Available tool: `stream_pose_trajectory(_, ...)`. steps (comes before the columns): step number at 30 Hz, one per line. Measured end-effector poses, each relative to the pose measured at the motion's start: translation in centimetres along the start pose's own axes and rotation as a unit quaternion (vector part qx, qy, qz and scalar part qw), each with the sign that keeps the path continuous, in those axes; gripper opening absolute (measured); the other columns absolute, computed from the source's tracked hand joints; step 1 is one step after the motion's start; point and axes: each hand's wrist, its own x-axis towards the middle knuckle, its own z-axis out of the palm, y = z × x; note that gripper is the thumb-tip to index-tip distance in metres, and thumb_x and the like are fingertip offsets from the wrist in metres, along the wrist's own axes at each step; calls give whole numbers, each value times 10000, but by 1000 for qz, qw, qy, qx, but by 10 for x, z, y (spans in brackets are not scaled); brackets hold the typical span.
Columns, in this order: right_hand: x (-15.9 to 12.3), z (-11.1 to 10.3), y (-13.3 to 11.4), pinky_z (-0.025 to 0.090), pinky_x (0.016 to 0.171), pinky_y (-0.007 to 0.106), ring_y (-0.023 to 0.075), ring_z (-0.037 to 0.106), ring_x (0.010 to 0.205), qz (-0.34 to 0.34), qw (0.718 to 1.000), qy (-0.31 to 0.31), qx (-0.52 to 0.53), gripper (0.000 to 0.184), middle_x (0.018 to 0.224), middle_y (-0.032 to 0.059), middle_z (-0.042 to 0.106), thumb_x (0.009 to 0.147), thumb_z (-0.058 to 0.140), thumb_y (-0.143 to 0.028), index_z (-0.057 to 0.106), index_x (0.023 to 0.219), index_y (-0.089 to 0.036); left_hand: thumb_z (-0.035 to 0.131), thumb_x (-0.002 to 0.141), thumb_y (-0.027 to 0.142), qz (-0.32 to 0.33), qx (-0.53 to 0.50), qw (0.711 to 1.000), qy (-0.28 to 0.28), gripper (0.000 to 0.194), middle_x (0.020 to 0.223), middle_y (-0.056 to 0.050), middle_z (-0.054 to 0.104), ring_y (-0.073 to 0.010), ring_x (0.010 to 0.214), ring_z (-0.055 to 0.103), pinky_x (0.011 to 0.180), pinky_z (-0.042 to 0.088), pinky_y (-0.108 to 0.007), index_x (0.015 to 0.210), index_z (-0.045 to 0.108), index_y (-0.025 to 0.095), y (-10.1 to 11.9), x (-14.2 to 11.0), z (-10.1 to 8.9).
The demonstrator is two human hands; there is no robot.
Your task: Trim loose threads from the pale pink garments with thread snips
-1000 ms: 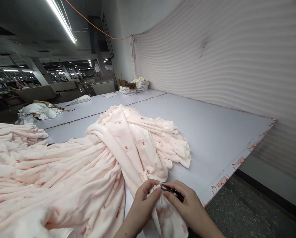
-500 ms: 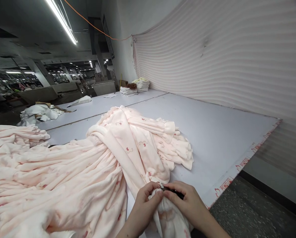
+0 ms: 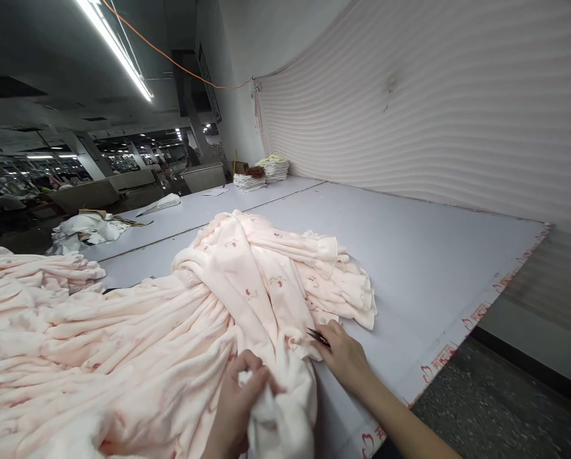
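Observation:
A pale pink plush garment (image 3: 261,280) with small red prints and ruffled edges lies gathered on the table. My left hand (image 3: 240,395) is closed on a bunched part of that garment near the table's front edge. In my right hand (image 3: 343,357) are small black thread snips (image 3: 320,338), their pointed blades directed up and left, close beside the fabric. Part of the snips is covered by my fingers.
More pink plush fabric (image 3: 41,274) covers the table (image 3: 433,268) at left. White scraps (image 3: 92,231) and stacks of folded cloth (image 3: 273,168) sit farther back. A striped sheet (image 3: 410,115) hangs along the right side.
My hands have come apart. The left moved left with the fabric in its grasp; the right moved up with the snips, away from the cloth edge both were working at.

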Motion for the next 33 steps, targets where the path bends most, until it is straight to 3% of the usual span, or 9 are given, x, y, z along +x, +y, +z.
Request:
stream_pose_trajectory(5,23,3,-1,426,569,263,152,489,628,49,994,0,99,262,654,-5,506,760,546,-439,549,659,-197,665,682,334,22,236,971,-21,284,754,5,590,-173,690,573,657,443,-274,938,615,221,7,7,-18)
stream_pose_trajectory(10,13,10,-15,172,334,181,51,168,329,159,965,-44,202,290,429,-104,294,809,427,-421,429,607,-214,699,649,299,58,322,943,-65,568,936,-35,620,-213,815,576,753,431,-319,1177,507,215,2,18,28)
stream_pose_trajectory(14,2,5,-18,194,339,181,54,210,320,177,960,-44,213,252,424,-96,347,808,454,-402,492,659,-202,533,781,238,107,292,950,-31,147,854,-35,624,-200,810,569,723,415,-294,913,555,177,5,32,54)
stream_pose_trajectory(18,-6,-20,-26,468,611,250,174,590,773,39,988,81,123,277,911,60,653,801,529,-393,597,991,-203,468,820,223,134,295,946,-13,69,747,-5,603,-175,710,551,654,403,-270,809,526,188,9,41,51)
stream_pose_trajectory(22,-12,-34,-43,495,652,257,182,588,933,-89,996,14,-2,365,1407,77,371,826,498,-272,556,1186,-269,480,839,249,180,303,935,-24,225,802,-10,616,-166,710,568,672,439,-277,1059,480,197,10,39,49)
stream_pose_trajectory(25,-8,-35,-49,491,658,251,181,596,888,-125,992,13,-18,234,1212,86,536,822,478,-225,655,976,-221,481,844,248,237,345,908,-32,255,869,-32,594,-165,742,584,669,464,-268,1095,511,212,8,36,52)
stream_pose_trajectory(29,-2,-33,-46,470,688,250,180,588,801,-115,992,44,11,131,833,35,628,805,521,-240,626,864,-188,518,773,161,304,415,857,36,91,1042,-68,532,-128,649,550,584,443,-240,807,592,202,5,35,57)
stream_pose_trajectory(31,-1,-31,-45,455,611,224,155,572,704,-88,994,56,20,92,764,12,606,803,529,-253,583,836,-185,490,759,128,310,388,867,41,105,1054,-72,538,-129,656,540,608,440,-244,720,565,190,8,36,58)
stream_pose_trajectory(33,2,-29,-44,439,566,212,139,547,644,-78,993,84,11,80,709,-7,564,812,526,-271,529,801,-192,490,777,159,254,311,916,-7,86,887,-43,574,-139,662,531,623,437,-237,714,541,188,14,38,60)
